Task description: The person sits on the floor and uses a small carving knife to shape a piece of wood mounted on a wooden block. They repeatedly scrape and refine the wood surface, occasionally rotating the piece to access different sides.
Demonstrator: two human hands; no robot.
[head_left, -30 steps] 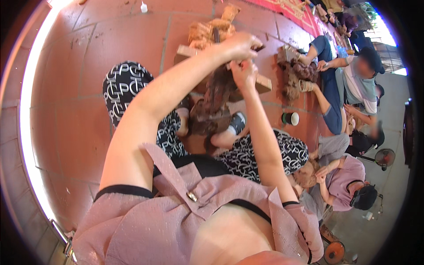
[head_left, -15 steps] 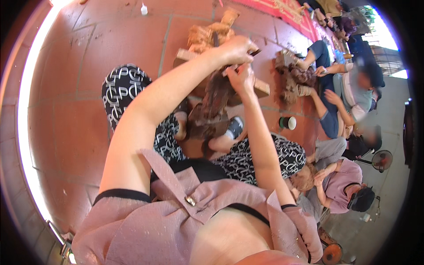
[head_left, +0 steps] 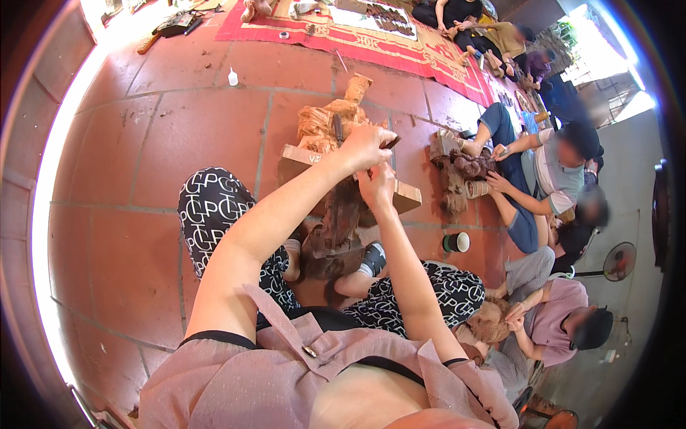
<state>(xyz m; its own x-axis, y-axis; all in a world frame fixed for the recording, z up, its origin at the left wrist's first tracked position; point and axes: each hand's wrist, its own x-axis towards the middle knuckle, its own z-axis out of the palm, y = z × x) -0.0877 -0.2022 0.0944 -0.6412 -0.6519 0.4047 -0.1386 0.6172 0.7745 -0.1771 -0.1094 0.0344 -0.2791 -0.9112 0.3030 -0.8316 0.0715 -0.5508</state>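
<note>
My left hand (head_left: 366,148) is closed, with a short dark thing (head_left: 392,143) jutting out at its right; its kind cannot be made out. Just below, my right hand (head_left: 377,187) is curled closed, and whatever its fingers hold is hidden. Both are over a wooden block (head_left: 406,197) with pale cut faces. Beyond the left hand stands a light orange-brown wood carving (head_left: 319,123), with a dark narrow piece (head_left: 339,129) against it. A dark brown carved piece of wood (head_left: 336,227) reaches from under my hands down between my feet.
A black and white cup (head_left: 457,242) stands on the tiled floor to the right. Nearby, a seated person (head_left: 564,157) handles another dark carving (head_left: 454,171). A small white bottle (head_left: 233,77) stands far left. A red patterned mat (head_left: 314,32) lies at the back, with more people beyond.
The view has tilted up, so more of the mat shows and things sit lower. My hands stay close together over the block, still closed, having shifted slightly.
</note>
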